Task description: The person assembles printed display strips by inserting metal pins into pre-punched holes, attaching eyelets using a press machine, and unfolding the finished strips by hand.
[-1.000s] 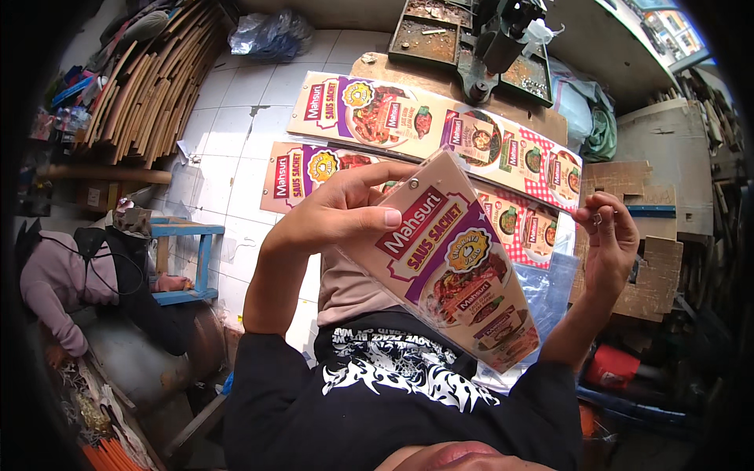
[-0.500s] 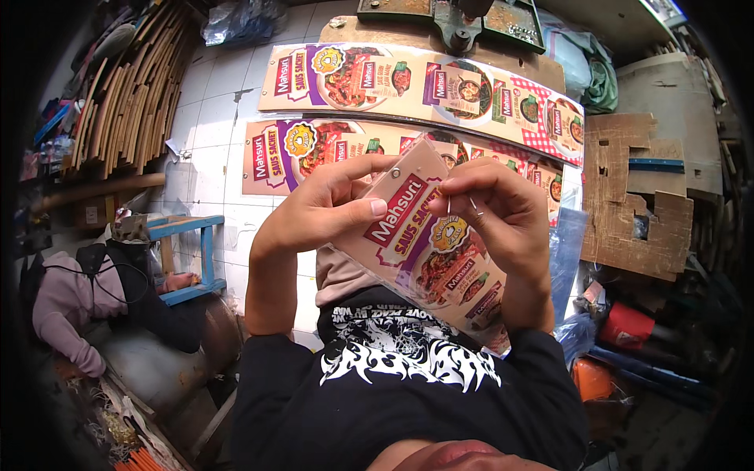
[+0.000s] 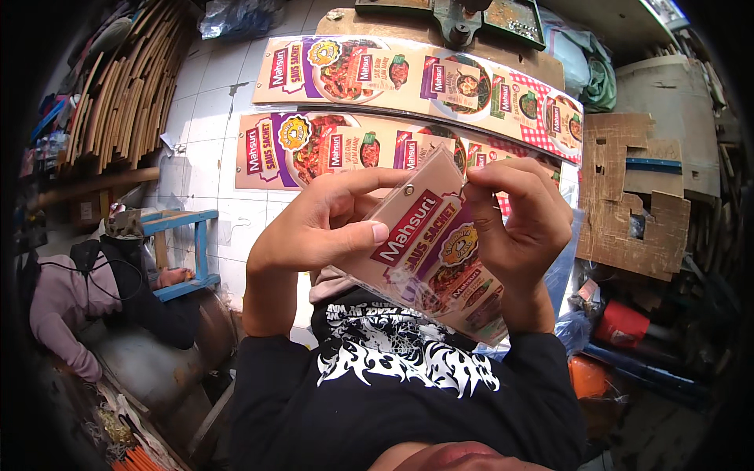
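Note:
My left hand [image 3: 314, 224] grips a bundle of printed plastic-covered sign strips [image 3: 428, 231], thumb on the front face and fingers behind. The bundle is beige with a red label, purple patches and food pictures, and it slants across in front of my chest. A small metal eyelet [image 3: 408, 190] sits near its upper corner. My right hand [image 3: 525, 216] is closed in a pinch at the bundle's upper right edge. Whatever thin thing those fingertips hold is hidden. Beyond my hands, two similar long strips, the far one [image 3: 503, 102] and the nearer one [image 3: 271, 177], lie side by side.
A dark green metal press [image 3: 459, 31] with trays of small parts stands on a wooden board at the far side. Stacked wood slats [image 3: 118, 102] lean at left, near a blue frame [image 3: 200, 243] and a seated person [image 3: 67, 298]. Cut brown boards [image 3: 609, 196] lie at right.
My right hand has shifted up and right to the bundle's edge; a thin wire-like piece seen by its fingers before is now hidden. The bundle has tilted slightly in my left hand.

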Demonstrator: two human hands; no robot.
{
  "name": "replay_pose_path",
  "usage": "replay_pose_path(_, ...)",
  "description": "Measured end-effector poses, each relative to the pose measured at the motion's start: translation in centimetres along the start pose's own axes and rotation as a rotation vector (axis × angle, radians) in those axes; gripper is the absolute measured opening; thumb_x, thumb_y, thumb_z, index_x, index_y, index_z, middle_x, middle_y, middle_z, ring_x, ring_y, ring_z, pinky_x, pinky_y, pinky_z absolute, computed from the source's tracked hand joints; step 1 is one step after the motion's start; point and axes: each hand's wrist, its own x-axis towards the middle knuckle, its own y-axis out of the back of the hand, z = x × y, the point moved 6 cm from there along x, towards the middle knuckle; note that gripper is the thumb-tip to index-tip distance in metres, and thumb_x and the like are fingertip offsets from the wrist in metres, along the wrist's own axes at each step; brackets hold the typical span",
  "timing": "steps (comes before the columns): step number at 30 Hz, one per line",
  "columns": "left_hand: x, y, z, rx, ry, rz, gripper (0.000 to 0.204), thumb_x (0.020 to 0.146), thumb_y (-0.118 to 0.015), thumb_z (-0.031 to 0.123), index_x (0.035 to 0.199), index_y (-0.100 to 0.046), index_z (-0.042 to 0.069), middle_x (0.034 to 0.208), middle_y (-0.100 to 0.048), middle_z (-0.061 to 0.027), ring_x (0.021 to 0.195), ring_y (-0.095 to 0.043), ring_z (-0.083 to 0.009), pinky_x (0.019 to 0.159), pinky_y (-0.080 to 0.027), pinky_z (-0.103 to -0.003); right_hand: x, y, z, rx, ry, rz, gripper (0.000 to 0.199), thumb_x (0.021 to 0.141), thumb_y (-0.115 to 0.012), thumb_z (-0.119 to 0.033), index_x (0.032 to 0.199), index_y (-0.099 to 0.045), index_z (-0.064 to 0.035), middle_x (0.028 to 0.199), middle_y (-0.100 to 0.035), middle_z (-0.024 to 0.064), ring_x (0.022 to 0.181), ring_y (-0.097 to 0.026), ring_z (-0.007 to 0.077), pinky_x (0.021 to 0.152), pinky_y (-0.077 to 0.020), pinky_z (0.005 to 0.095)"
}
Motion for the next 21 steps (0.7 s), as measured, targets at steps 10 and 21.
replay_pose_path(10, -0.6, -1.5, 0.5, -0.012, 0.018, -0.008, 0.065, 0.077, -0.059, 0.009, 0.135, -0.039, -0.011, 0.114, -0.062, -0.0222, 0.103, -0.062, -0.0227, 0.089, -0.048, -0.029, -1.0, -0.5, -2.0, -0.133, 0.000, -0.045, 0.023, 0.072, -0.072, 0.005, 0.094, -0.067, 0.0002, 0.076, -0.064, 0.0110, 0.061, -0.063, 0.0190, 0.051, -0.0495, 0.0283)
replay_pose_path(21, -0.7, -2.2, 1.0, -0.015, -0.135, -0.068, 0.056, 0.087, -0.056, 0.004, 0.139, -0.038, -0.007, 0.099, -0.064, -0.0119, 0.087, -0.060, -0.0114, 0.073, -0.048, -0.025, -1.2, -0.7, -2.9, -0.181, 0.073, -0.036, 0.021, 0.073, -0.074, 0.004, 0.093, -0.068, 0.0011, 0.078, -0.066, 0.0122, 0.067, -0.065, 0.0198, 0.059, -0.0510, 0.0276)
